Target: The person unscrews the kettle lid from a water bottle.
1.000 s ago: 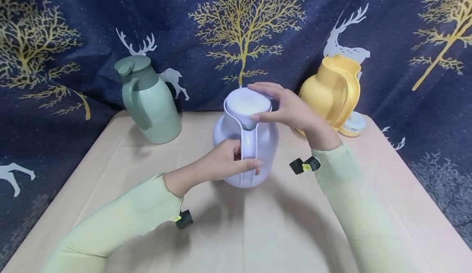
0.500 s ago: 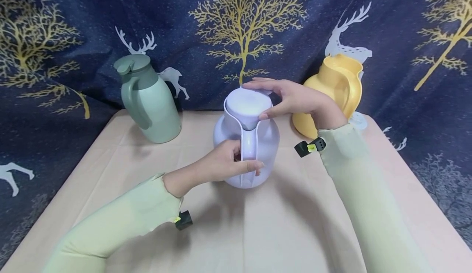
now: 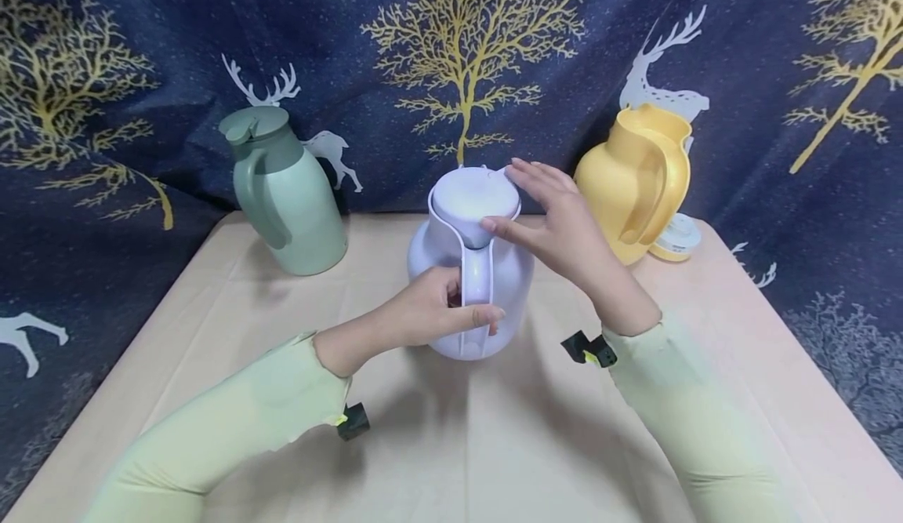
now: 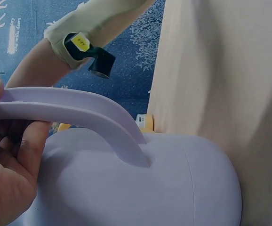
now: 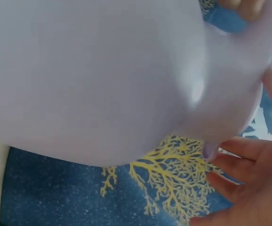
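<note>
A lilac jug (image 3: 508, 280) stands upright on the table in front of me, its handle facing me. My left hand (image 3: 437, 307) grips that handle (image 3: 476, 276); in the left wrist view the thumb and fingers wrap around the handle (image 4: 65, 104). A round lilac lid (image 3: 474, 197) sits in the jug's mouth. Over the lid's right side lies my right hand (image 3: 564, 221), thumb on the near edge and fingers at the far edge. The right wrist view shows these fingers (image 5: 235, 165) at the rim by a small lilac tab (image 5: 210, 149).
A green jug (image 3: 296, 201) with its lid on stands at the back left. At the back right stands a yellow jug (image 3: 628, 182) with an uncovered mouth, a white and yellow lid (image 3: 677, 237) lying beside it. Behind the table (image 3: 395, 460) hangs a dark blue patterned cloth (image 3: 395, 60).
My right hand has turned on the lid: the wrist has dropped towards me and the fingertips have shifted right along the far rim. My left hand and the jug have stayed in place.
</note>
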A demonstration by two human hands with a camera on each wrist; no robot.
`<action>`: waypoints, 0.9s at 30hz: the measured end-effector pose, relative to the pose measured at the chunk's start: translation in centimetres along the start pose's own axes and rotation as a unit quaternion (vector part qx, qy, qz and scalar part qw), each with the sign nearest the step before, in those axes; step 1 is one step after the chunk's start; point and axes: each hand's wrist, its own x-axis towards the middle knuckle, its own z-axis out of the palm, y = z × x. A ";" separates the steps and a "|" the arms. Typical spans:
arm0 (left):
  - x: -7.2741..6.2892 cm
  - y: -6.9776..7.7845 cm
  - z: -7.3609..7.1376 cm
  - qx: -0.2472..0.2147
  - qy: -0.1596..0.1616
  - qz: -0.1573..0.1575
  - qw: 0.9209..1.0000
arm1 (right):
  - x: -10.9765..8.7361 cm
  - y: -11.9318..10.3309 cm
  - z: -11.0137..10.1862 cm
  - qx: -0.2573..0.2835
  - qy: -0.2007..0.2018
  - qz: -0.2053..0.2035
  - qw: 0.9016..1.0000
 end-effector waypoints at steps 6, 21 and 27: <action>0.0 0.0 -0.2 0.000 0.000 0.000 1.000 | 1.0 0.7 -0.2 0.030 -0.034 -0.030 0.999; 0.0 0.4 -0.4 0.000 0.001 -0.015 1.000 | 4.5 4.8 -1.5 0.179 -0.203 -0.109 0.956; -0.3 0.2 0.0 -0.003 0.003 -0.011 1.000 | 2.7 3.7 -0.6 0.216 -0.160 -0.031 0.963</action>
